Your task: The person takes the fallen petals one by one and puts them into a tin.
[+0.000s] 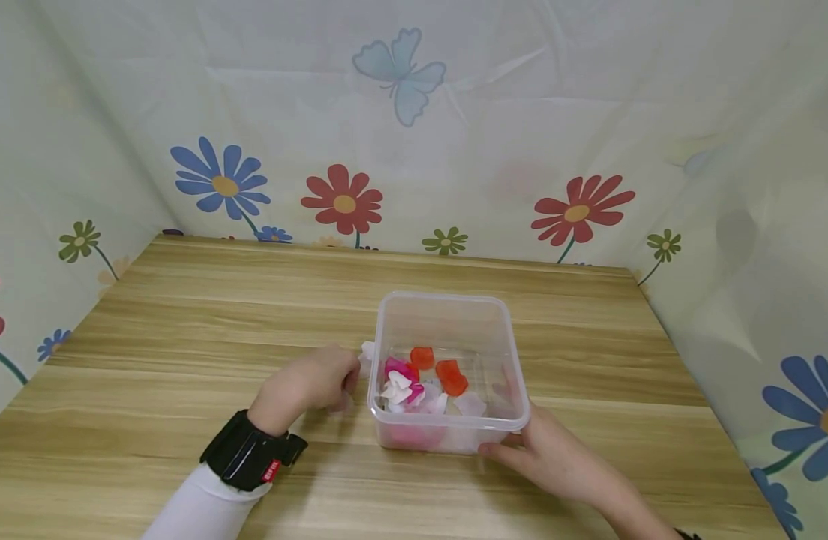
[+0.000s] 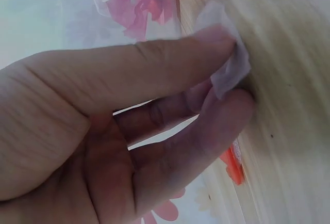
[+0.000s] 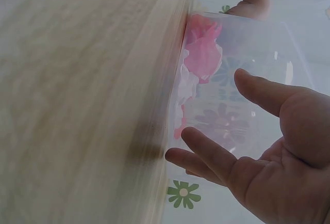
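Note:
A clear plastic box (image 1: 448, 424) stands on the wooden table, holding several petals: orange petals (image 1: 451, 377), pink ones and white ones, some overlapping at its left side. Just left of the box, my left hand (image 1: 314, 382) is low over the table. Thumb and fingers pinch a thin white petal (image 2: 230, 74) close to the wood. Another white petal (image 1: 367, 349) shows beside the box's left wall. My right hand (image 1: 556, 457) is at the box's front right corner, its fingers (image 3: 211, 154) spread and fairly straight along the wall.
The wooden table (image 1: 252, 292) reaches back to a pale curtain (image 1: 488, 150) printed with flowers and a butterfly, which also hangs along both sides. A black band (image 1: 248, 454) is strapped round the left wrist over a white sleeve (image 1: 201, 506).

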`<state>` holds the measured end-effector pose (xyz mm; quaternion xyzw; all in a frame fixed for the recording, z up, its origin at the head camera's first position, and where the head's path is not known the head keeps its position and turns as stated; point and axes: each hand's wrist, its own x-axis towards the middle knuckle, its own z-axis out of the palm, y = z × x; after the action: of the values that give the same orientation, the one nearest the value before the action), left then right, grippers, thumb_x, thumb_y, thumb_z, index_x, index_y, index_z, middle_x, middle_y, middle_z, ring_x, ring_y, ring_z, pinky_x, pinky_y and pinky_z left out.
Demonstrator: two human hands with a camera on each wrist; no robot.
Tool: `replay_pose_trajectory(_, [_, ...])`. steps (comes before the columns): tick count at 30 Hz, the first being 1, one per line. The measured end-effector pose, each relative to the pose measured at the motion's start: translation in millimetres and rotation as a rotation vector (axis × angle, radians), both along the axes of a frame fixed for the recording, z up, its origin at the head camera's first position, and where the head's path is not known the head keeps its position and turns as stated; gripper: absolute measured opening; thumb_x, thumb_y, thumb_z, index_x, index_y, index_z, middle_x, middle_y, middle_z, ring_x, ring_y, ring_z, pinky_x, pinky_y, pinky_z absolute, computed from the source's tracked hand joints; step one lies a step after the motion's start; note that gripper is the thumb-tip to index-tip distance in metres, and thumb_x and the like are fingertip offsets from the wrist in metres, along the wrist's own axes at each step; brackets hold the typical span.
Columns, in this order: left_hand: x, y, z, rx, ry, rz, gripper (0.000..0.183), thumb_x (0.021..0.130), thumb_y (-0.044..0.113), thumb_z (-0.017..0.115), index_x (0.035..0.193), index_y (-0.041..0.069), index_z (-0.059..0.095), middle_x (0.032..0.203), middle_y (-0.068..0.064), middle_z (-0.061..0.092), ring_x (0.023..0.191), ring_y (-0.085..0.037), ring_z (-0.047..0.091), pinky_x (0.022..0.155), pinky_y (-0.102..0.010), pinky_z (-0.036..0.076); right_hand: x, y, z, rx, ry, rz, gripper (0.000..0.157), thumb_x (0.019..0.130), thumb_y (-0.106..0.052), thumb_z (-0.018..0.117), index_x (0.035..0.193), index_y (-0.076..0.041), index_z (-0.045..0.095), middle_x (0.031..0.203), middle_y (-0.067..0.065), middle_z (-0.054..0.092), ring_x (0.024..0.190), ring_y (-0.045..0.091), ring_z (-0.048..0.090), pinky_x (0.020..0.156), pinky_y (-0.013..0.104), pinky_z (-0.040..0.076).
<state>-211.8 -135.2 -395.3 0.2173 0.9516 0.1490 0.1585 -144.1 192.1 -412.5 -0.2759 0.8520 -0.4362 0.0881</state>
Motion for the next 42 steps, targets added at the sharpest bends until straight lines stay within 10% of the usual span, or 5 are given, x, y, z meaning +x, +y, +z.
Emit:
replay_pose_trajectory(13, [-8.3, -6.9, 0.9, 0.140, 0.110, -0.019, 0.025, 0.073, -0.014, 0.063, 0.067, 0.010, 0.059, 0.066, 0.003, 0.050, 0.064, -0.012, 0.048, 0.055, -0.021, 0.037, 0.2, -0.4, 0.9, -0.002, -0.013, -0.008, 0.093, 0.086, -0.008, 0.076, 0.154, -0.013, 0.013, 0.126, 0.010, 0.055, 0.111, 0.019, 0.059, 0.090, 0.024, 0.046])
replay_pose_trajectory(22, [-10.0, -9.3, 16.6, 0.243, 0.207, 0.107, 0.016, 0.085, -0.007, 0.069, 0.079, 0.008, 0.066, 0.073, 0.002, 0.055, 0.067, -0.015, 0.052, 0.058, -0.022, 0.043, 0.3, -0.1, 1.3, 0.005, -0.020, -0.014, 0.092, 0.087, -0.009, 0.076, 0.154, -0.015, 0.013, 0.126, 0.009, 0.055, 0.111, 0.019, 0.058, 0.090, 0.024, 0.046])
replay_pose_trajectory(34, [-1.6, -3.4, 34.0, 0.465, 0.613, 0.171, 0.013, 0.081, -0.001, 0.079, 0.087, 0.007, 0.070, 0.083, 0.001, 0.062, 0.074, -0.014, 0.059, 0.067, -0.021, 0.050, 0.1, 0.1, -0.1, 0.024, -0.018, -0.026, 0.091, 0.086, -0.008, 0.077, 0.153, -0.008, 0.016, 0.124, 0.011, 0.056, 0.110, 0.021, 0.059, 0.090, 0.024, 0.046])
replay_pose_trajectory(42, [10.3, 6.7, 47.6, 0.625, 0.718, 0.083, 0.019, 0.077, -0.002, 0.082, 0.090, 0.007, 0.072, 0.087, 0.004, 0.063, 0.078, -0.009, 0.061, 0.071, -0.016, 0.050, 0.3, -0.2, -0.2, 0.016, -0.019, -0.022, 0.091, 0.085, -0.006, 0.077, 0.153, -0.009, 0.016, 0.123, 0.010, 0.056, 0.109, 0.020, 0.059, 0.090, 0.024, 0.046])
